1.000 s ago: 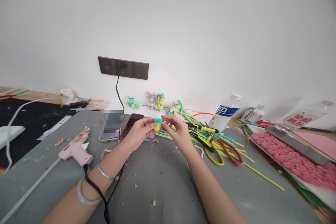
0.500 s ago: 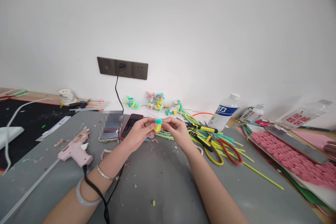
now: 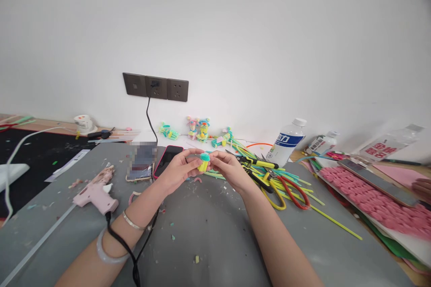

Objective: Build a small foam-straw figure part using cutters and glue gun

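Observation:
Between my two hands, above the grey mat point(image 3: 215, 233), is a small yellow-and-teal craft piece point(image 3: 204, 162), teal on top and yellow below. My left hand point(image 3: 178, 168) pinches its left side between thumb and fingers. The fingertips of my right hand point(image 3: 229, 168) are closed at its teal right edge. Some of the piece is hidden by the fingers. Behind it, along the wall, stand small colourful figures point(image 3: 203, 129) in similar colours. To the right lie yellow and green fuzzy stems point(image 3: 333, 222), with scissors point(image 3: 296, 195) and black-and-yellow pliers point(image 3: 261, 161).
A pink glue gun point(image 3: 97, 195) with its black cord lies on the left. Two phones, one with a pink case point(image 3: 166, 159), lie behind my left hand. Bottles point(image 3: 288, 141) stand at the right, beside pink braided material point(image 3: 363, 188). Another person's hand point(image 3: 422, 187) is at the right edge.
The piece has turned and tilted slightly in my fingers and moved a little right. My left fingers have spread somewhat. The camera view has shifted slightly.

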Demonstrator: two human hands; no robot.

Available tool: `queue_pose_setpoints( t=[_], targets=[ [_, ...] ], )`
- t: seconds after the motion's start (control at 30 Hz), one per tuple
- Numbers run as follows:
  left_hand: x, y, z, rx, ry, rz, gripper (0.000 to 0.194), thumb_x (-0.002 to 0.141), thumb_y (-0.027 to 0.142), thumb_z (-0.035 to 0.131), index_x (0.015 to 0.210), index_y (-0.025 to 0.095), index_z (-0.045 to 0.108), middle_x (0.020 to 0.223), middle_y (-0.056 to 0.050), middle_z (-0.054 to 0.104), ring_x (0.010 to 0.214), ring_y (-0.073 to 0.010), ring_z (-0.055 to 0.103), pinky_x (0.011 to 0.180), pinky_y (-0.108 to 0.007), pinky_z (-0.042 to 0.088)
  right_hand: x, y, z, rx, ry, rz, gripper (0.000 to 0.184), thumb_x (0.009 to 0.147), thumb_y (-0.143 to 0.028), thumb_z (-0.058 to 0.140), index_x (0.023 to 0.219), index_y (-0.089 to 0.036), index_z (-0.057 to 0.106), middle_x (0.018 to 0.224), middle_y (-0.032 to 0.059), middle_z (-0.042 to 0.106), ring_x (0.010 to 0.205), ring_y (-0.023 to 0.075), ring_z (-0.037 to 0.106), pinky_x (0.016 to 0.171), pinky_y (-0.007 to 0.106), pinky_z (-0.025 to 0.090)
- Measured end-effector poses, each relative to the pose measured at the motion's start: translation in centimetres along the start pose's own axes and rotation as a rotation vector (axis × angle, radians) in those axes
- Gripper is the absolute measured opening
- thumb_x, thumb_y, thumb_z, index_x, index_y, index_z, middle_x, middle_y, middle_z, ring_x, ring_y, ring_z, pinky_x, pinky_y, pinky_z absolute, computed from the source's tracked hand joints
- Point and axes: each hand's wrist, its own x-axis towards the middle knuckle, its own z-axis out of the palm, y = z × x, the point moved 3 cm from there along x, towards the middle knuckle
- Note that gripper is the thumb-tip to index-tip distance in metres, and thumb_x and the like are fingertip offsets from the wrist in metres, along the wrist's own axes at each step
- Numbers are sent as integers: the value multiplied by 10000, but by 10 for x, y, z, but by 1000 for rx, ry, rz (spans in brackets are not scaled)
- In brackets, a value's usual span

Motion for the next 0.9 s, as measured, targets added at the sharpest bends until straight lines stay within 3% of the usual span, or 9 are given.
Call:
queue_pose_setpoints(
  t=[0.23, 0.4, 0.53, 0.73, 0.9],
  targets=[
    [-1, -1, 2, 14, -77, -5, 406, 789, 347, 760, 1122, 190, 590, 954, -94, 737, 875, -241, 720, 652, -301, 567, -1, -4, 5, -50, 37, -32, 343, 759, -520, 723, 744, -183, 661, 656, -3, 637, 619, 145, 596, 657, 291, 512],
    [-1, -3, 3, 17, -90, -7, 384, 801, 351, 749, 1106, 189, 580, 887, -88, 739, 748, -199, 712, 670, -313, 556, 1, -1, 3, -101, 152, -107, 338, 760, -516, 717, 741, -186, 647, 671, 3, 626, 611, 146, 582, 619, 282, 494],
    [-1, -2, 3, 21, -79, 7, 357, 798, 343, 753, 1078, 204, 581, 891, -78, 735, 769, -197, 705, 658, -302, 548, 2, 2, 4, -124, 158, -139, 343, 783, -523, 693, 746, -187, 634, 649, 3, 595, 578, 144, 550, 577, 284, 482],
    [-3, -3, 3, 54, -105, 13, 355, 805, 343, 747, 1088, 216, 573, 838, -62, 734, 795, -204, 701, 685, -312, 542, 3, 5, 2, -195, 283, -207, 325, 796, -504, 679, 746, -192, 600, 685, 15, 602, 590, 145, 527, 567, 278, 448],
    [-2, -2, 2, 48, -80, 40, 361, 807, 348, 743, 1097, 219, 571, 852, -60, 740, 717, -178, 688, 662, -309, 543, 2, 5, 2, -231, 328, -237, 296, 816, -472, 652, 759, -186, 604, 665, 10, 588, 615, 150, 533, 599, 278, 426]
  ],
)
